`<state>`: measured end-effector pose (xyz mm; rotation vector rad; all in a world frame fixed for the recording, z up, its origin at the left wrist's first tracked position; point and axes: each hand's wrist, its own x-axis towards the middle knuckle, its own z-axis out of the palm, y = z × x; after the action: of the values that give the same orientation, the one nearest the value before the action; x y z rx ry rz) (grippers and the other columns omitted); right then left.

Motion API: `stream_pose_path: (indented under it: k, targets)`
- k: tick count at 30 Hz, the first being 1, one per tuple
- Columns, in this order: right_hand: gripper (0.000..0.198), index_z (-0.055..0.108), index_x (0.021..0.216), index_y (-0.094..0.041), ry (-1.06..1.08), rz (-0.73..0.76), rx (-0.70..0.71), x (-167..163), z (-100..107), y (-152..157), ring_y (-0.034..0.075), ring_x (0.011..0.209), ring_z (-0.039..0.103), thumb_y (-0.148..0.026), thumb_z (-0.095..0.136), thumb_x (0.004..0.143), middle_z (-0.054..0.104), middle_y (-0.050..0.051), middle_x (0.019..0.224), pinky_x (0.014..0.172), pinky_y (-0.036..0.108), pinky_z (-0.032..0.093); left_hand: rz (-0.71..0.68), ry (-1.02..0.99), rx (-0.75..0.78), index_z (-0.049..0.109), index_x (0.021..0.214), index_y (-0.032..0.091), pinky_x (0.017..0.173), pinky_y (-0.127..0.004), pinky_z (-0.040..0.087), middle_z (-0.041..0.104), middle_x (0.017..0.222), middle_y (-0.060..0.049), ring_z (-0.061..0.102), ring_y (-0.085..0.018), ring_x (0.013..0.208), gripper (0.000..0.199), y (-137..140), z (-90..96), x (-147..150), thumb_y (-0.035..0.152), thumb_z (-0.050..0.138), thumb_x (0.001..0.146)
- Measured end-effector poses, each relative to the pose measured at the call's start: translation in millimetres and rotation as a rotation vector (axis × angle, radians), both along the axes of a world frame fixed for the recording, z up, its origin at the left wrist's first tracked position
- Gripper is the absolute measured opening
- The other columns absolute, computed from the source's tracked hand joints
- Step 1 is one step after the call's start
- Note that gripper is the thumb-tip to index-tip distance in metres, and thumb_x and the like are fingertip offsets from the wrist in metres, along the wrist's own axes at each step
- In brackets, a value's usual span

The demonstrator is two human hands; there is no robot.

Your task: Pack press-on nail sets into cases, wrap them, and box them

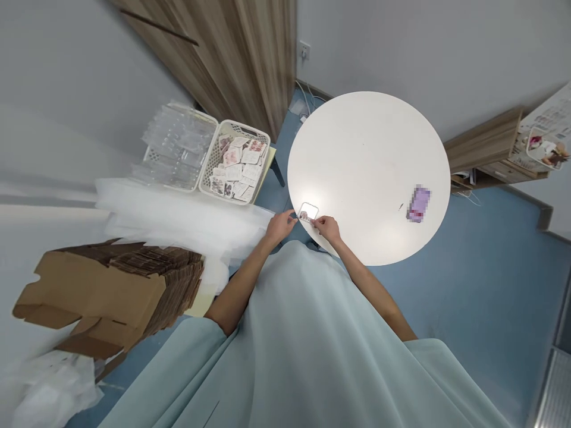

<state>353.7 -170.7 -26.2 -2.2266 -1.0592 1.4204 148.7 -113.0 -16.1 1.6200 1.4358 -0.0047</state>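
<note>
A small white card with rounded corners and dark reddish print along its lower edge is at the near left edge of the round white table. My right hand pinches the card at its lower right corner. Just left of the card is my left hand, its thumb and forefinger a little apart with nothing visible between them. Whether a left fingertip touches the card's edge is too small to make out.
A purple blurred object lies on the table's right side. To the left stand a white basket of printed cards, another basket of clear plastic packaging, white foam sheets and stacked cardboard boxes. A wooden cabinet stands behind.
</note>
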Motion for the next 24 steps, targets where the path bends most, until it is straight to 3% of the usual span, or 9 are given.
stream_pose_path:
  k: [7,13,18,24]
  targets:
    - [0.031,0.072,0.1,-0.021,0.068,0.178,0.182,-37.6,30.9,27.1,0.02,0.082,0.068,-0.05,0.066,0.092,0.077,0.005,0.098,0.074,0.03,0.052,0.286,-0.04,0.026,0.063,0.146,0.023,0.098,-0.042,0.053,0.076,0.125,-0.009,0.073,-0.027,0.098,0.048,-24.2,19.6,-74.9,0.038,0.058,0.101]
    - [0.031,0.072,0.106,-0.022,0.072,0.417,0.251,-112.5,44.7,61.7,0.02,0.074,0.063,-0.048,0.064,0.092,0.077,0.004,0.094,0.075,0.033,0.049,0.491,0.11,0.218,0.061,0.145,0.014,0.116,-0.049,0.044,0.062,0.143,-0.021,0.059,-0.036,0.133,0.05,-38.3,9.7,-162.4,0.034,0.059,0.099]
    - [0.023,0.073,0.104,-0.023,0.107,0.567,0.258,-180.9,47.2,84.8,0.02,0.074,0.065,-0.042,0.065,0.093,0.079,0.004,0.095,0.077,0.033,0.048,0.67,0.148,0.275,0.058,0.146,0.014,0.125,-0.055,0.031,0.05,0.155,-0.023,0.039,-0.042,0.15,0.055,-29.1,-9.0,-224.3,0.036,0.064,0.096]
    - [0.018,0.072,0.102,-0.024,0.133,0.611,0.237,-235.2,47.9,91.2,0.019,0.073,0.065,-0.039,0.066,0.094,0.079,0.002,0.095,0.079,0.032,0.047,0.625,0.252,0.192,0.057,0.143,0.009,0.122,-0.054,0.032,0.046,0.156,-0.026,0.042,-0.043,0.145,0.051,-10.3,-21.2,-242.6,0.027,0.063,0.095]
